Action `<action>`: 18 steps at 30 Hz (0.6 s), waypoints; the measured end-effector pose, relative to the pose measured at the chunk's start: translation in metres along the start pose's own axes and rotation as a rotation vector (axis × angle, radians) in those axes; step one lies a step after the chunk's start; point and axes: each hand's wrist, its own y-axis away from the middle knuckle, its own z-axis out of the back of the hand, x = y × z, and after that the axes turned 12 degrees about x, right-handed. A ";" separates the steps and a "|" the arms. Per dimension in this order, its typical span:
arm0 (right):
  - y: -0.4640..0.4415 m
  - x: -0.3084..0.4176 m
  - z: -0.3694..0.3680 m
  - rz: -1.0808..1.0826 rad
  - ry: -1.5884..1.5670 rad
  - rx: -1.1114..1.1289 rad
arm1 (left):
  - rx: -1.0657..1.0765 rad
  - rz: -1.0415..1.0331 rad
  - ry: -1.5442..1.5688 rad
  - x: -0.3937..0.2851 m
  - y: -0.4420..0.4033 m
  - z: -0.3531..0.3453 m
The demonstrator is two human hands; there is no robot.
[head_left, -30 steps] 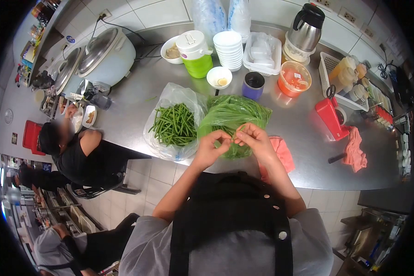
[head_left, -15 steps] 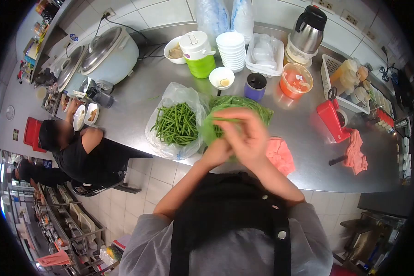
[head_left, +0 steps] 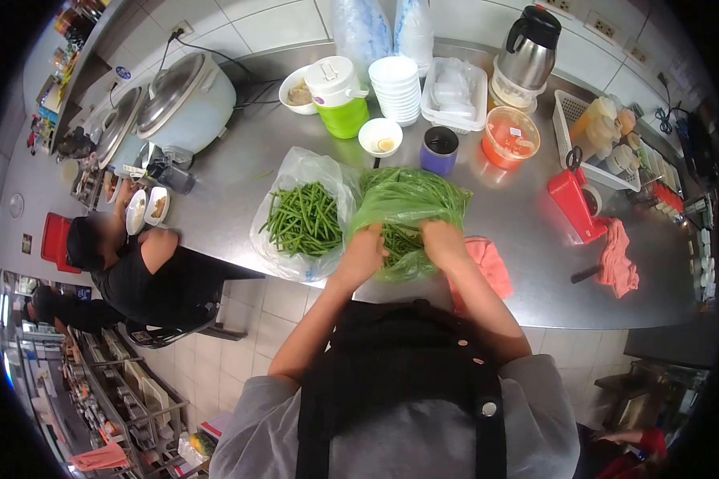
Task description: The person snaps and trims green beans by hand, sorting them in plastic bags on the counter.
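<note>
A green plastic bag [head_left: 415, 195] of long green beans lies on the steel counter in front of me, its mouth facing me. My left hand [head_left: 365, 249] is at the left side of the opening and my right hand [head_left: 443, 239] at the right side, with fingers reaching under the plastic. The fingertips of both are hidden, so what they hold does not show. Just left of the bag, cut green beans [head_left: 303, 219] fill an open clear plastic bag [head_left: 265, 246].
Behind the bags stand a small white bowl [head_left: 380, 137], a purple cup [head_left: 439, 150], a green jug [head_left: 343, 118] and an orange tub [head_left: 510, 137]. A pink cloth [head_left: 487, 267] lies by my right forearm. At the left sits a person in black [head_left: 140, 275].
My hands have come apart from the raised, blurred position over the green bag and moved down into its opening. The bean piece between my right fingers no longer shows.
</note>
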 end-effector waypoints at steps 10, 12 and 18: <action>-0.010 0.025 -0.022 0.138 -0.299 -0.062 | -0.134 -0.363 -0.264 -0.004 -0.024 0.025; 0.003 0.026 -0.004 0.105 -0.332 -0.057 | -0.083 -0.349 -0.267 -0.009 -0.021 0.029; 0.018 0.023 0.001 0.284 -0.239 -0.266 | -0.077 -0.342 -0.376 -0.017 -0.011 0.023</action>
